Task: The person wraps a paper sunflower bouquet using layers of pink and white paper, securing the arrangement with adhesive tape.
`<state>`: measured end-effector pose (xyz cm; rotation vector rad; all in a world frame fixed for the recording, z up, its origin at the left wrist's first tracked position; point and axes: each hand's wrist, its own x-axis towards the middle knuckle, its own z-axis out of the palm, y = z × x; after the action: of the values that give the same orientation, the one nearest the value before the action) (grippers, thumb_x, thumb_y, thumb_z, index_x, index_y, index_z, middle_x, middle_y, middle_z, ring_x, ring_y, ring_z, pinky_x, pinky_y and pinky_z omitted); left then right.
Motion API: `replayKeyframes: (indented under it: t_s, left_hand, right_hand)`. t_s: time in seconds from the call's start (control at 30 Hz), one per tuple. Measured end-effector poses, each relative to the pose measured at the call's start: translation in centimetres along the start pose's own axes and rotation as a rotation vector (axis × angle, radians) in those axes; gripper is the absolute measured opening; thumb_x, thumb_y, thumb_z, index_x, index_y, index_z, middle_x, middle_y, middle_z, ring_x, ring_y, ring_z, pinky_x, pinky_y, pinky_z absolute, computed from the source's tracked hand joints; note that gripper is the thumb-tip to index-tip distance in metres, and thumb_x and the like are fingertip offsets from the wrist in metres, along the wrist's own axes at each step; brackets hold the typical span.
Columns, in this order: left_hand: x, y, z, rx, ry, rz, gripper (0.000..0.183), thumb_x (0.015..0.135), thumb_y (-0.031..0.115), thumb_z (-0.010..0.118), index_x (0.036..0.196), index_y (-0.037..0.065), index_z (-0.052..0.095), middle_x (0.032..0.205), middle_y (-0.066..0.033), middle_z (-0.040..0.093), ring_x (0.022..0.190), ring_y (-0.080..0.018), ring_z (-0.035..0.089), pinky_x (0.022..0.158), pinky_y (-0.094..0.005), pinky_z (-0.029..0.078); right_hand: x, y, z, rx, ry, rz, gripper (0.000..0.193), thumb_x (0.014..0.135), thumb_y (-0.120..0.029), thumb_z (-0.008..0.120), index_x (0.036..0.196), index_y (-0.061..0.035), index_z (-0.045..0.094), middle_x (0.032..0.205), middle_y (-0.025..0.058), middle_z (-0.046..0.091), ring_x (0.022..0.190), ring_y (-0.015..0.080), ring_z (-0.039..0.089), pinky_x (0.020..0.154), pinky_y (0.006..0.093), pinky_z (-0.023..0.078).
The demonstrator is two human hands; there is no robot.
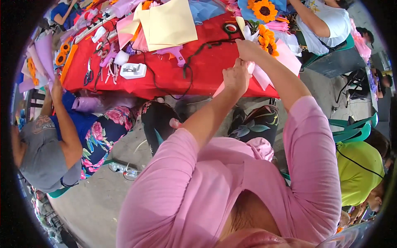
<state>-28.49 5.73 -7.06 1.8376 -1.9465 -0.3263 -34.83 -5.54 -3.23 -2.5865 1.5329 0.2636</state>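
Observation:
A small bouquet with orange fabric-like flowers [268, 40] and pale pink wrapping paper [288, 62] lies at the table's front edge. My left hand [236, 78] is closed, its fingertips gripping the pale wrap near the bouquet's lower end. Just beyond it, my right hand [250, 51] is bent over the same bundle with fingers curled in; what exactly they pinch is hidden. The forearms slant together, bringing both hands close. White paper [248, 34] sticks up beside the right hand.
The red-covered table [165, 80] carries cream paper sheets [169, 27], a purple glue gun [173, 53], a white tape dispenser [133, 70], scissors [89, 73], a black tape roll [230, 27] and dark cords. Another sunflower [264, 11] lies beyond. Co-workers sit left and right; a power strip [124, 169] rests on the floor.

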Motion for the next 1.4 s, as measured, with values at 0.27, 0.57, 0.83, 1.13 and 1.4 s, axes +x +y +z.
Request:
replayKeyframes:
  t_s: [0.27, 0.57, 0.83, 1.13, 1.4]
  left_hand:
    - [0.3, -0.1, -0.4, -0.008, -0.053, -0.021, 0.041, 0.076, 0.029, 0.064, 0.106, 0.009, 0.047, 0.104, -0.0073, 0.054, 0.082, -0.0291, 0.062, 0.069, -0.0431, 0.048]
    - [0.6, -0.5, -1.1, -0.044, -0.102, -0.052, 0.042, 0.077, 0.032, 0.063, 0.108, 0.010, 0.046, 0.105, -0.0098, 0.054, 0.085, -0.0290, 0.061, 0.072, -0.0415, 0.049]
    - [1.0, -1.4, -0.1, -0.064, -0.099, 0.008, 0.046, 0.080, 0.036, 0.058, 0.113, 0.007, 0.044, 0.110, -0.0123, 0.051, 0.094, -0.0295, 0.058, 0.074, -0.0417, 0.049]
    - [1.5, -1.2, -0.5, -0.147, -0.167, -0.073, 0.052, 0.079, 0.034, 0.059, 0.117, 0.002, 0.043, 0.113, -0.0164, 0.051, 0.094, -0.0319, 0.057, 0.076, -0.0417, 0.048]
    - [3.1, -5.5, -0.4, -0.510, -0.132, -0.002, 0.050, 0.072, 0.032, 0.067, 0.104, -0.005, 0.053, 0.099, -0.0231, 0.058, 0.088, -0.0306, 0.059, 0.075, -0.0369, 0.045]
  right_hand:
    - [0.6, -0.4, -0.6, -0.115, -0.084, 0.050, 0.014, 0.066, -0.010, 0.062, 0.078, -0.0062, 0.069, 0.085, 0.0147, 0.065, 0.081, 0.0298, 0.064, 0.066, 0.0402, 0.051]
    - [-2.5, -2.1, -3.1, -0.082, -0.009, 0.024, 0.043, 0.072, -0.009, 0.059, 0.114, -0.0086, 0.048, 0.097, 0.0150, 0.062, 0.092, 0.0311, 0.060, 0.074, 0.0420, 0.049]
    - [-4.3, 1.4, -0.1, 0.068, 0.092, -0.281, 0.058, 0.078, -0.011, 0.051, 0.132, -0.0265, 0.035, 0.086, 0.0145, 0.062, 0.081, 0.0307, 0.061, 0.067, 0.0405, 0.049]
    - [-6.2, 2.5, -0.1, -0.223, 0.097, -0.368, 0.069, 0.074, -0.001, 0.052, 0.136, -0.0217, 0.029, 0.086, 0.0143, 0.059, 0.078, 0.0291, 0.058, 0.067, 0.0402, 0.047]
    - [-11.1, 1.4, -2.1, 0.641, 0.485, -0.114, 0.038, 0.074, -0.005, 0.051, 0.112, -0.0089, 0.052, 0.072, 0.0100, 0.062, 0.058, 0.0233, 0.059, 0.051, 0.0344, 0.047]
